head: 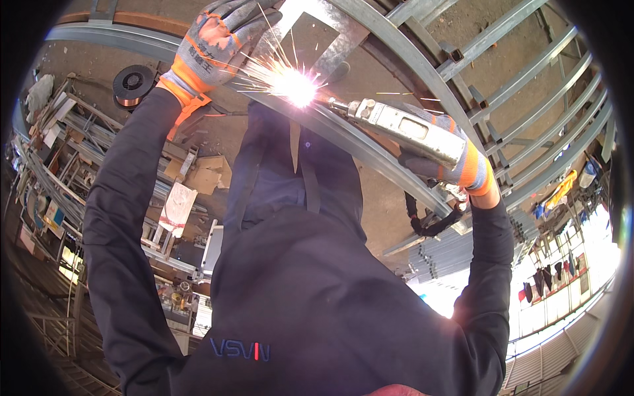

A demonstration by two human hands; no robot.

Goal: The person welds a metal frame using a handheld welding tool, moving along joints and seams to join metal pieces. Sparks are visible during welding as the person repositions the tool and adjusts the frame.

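Observation:
My right hand (441, 143), in a grey and orange work glove, grips a handheld welding gun (408, 128). The gun's nozzle (338, 103) points left at a bright white arc glare with flying sparks (294, 86). This glare sits on a long galvanized steel profile (366, 146) that crosses in front of my legs, and it hides the joint. My left hand (218, 42), gloved alike and worn through on the back, has its fingers stretched out just left of the sparks, beside a steel frame piece (342, 54). Whether its fingertips touch the metal is unclear.
A dark spool of copper-coloured wire (132, 84) lies on the floor at left, near an orange object (188, 116) under my left wrist. Curved steel tubes (525, 114) form a large frame at right. A dark cable (433, 227) hangs below the gun. Cluttered metal stock (74, 148) fills the left.

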